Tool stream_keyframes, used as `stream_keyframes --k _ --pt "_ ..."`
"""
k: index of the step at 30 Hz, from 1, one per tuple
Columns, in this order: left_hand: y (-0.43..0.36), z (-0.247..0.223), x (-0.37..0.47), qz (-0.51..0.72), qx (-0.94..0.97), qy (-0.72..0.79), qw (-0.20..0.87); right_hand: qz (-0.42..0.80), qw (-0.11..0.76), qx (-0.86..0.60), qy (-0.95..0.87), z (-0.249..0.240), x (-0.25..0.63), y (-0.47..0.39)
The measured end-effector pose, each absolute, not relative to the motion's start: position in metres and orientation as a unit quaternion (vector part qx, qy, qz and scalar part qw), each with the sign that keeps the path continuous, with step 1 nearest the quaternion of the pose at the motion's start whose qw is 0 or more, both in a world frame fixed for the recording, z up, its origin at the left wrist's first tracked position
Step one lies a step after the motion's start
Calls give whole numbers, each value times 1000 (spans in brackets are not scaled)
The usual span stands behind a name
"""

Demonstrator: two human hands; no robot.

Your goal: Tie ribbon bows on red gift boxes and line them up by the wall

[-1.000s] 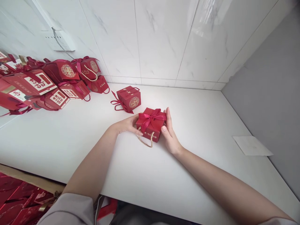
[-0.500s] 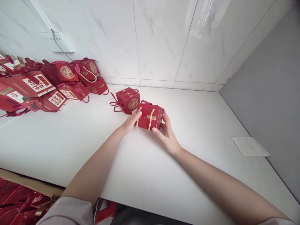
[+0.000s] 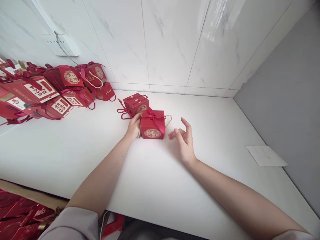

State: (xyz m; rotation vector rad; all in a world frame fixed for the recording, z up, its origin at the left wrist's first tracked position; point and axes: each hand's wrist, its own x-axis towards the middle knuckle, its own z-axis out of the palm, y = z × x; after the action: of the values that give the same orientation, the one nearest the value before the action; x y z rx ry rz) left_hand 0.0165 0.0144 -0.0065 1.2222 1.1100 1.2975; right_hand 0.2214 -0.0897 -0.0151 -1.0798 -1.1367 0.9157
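A small red gift box (image 3: 153, 125) with a ribbon bow on top and a gold round emblem facing me stands on the white counter. Its gold cord handles show at both sides. My left hand (image 3: 134, 129) grips the box's left side, fingertips partly hidden behind it. Just right of the box, my right hand (image 3: 184, 141) is held apart from it, fingers spread and slightly curled, nothing in them. Directly behind, a second red gift box (image 3: 135, 101) with a red cord handle and ribbon sits close by.
Several red gift boxes (image 3: 71, 100) are stacked at the left by the tiled wall. A white sheet (image 3: 266, 156) lies at the counter's right edge. More red boxes (image 3: 22, 213) fill a carton at the lower left. A socket panel (image 3: 62, 45) is on the wall.
The held box has turned so its emblem side faces me, with the bow on top and cords at the sides. My right hand has let go and moved slightly right.
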Motion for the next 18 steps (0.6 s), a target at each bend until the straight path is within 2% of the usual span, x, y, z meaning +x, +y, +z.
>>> stream_keyframes --k 4,12,14,18 --pt "14 7 7 558 417 457 553 466 617 -473 -422 -18 226 -84" --pt "7 20 7 448 472 427 628 495 605 -452 -430 -19 226 -80" --pt "5 26 8 442 508 435 598 501 601 -447 -435 -19 227 -80" --pt "-14 57 12 419 647 468 433 500 615 -449 -412 -20 228 -79"
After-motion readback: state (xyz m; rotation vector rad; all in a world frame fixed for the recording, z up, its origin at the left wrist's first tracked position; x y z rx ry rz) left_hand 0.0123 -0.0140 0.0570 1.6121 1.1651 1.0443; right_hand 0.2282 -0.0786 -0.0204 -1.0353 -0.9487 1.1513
